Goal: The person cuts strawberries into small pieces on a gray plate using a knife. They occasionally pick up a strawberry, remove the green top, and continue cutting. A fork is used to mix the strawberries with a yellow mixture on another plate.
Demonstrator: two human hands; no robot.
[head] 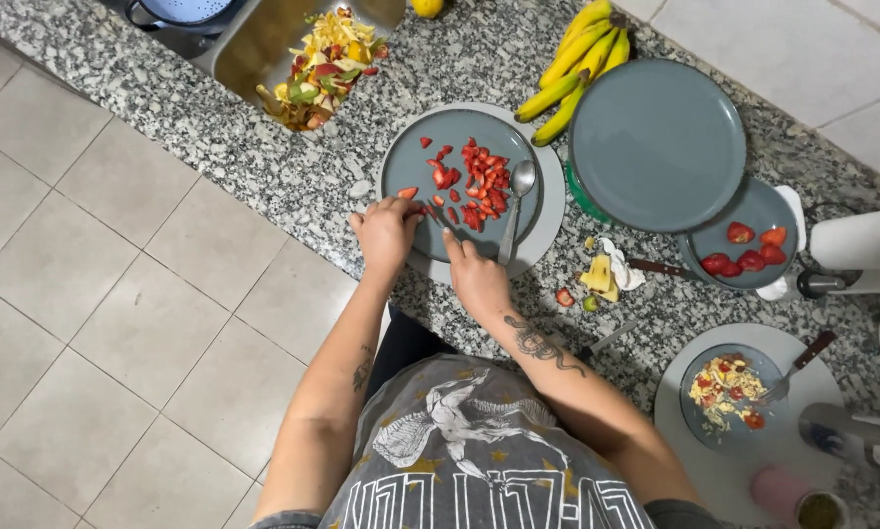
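The person stood at the granite counter (pixel 293 176) with both hands over a grey plate (pixel 415 171). The left hand (pixel 386 233) had its fingers curled down on a strawberry piece (pixel 427 209) at the plate's near edge. The right hand (pixel 477 279) was closed around a knife (pixel 443 217), its blade reaching toward that same piece. Cut strawberry pieces (pixel 484 181) lay heaped on the plate's right half, and a spoon (pixel 516 208) rested among them.

A larger grey plate (pixel 655 142) sat upside down beside a bunch of bananas (pixel 577 64). A smaller plate (pixel 753 211) held whole strawberries (pixel 748 250). Nearer the person, a bowl (pixel 719 431) held a mixed chopped fruit salad (pixel 724 387) with a fork (pixel 797 370) leaning in it. The sink (pixel 254 39) held a pile of fruit peelings (pixel 322 64).
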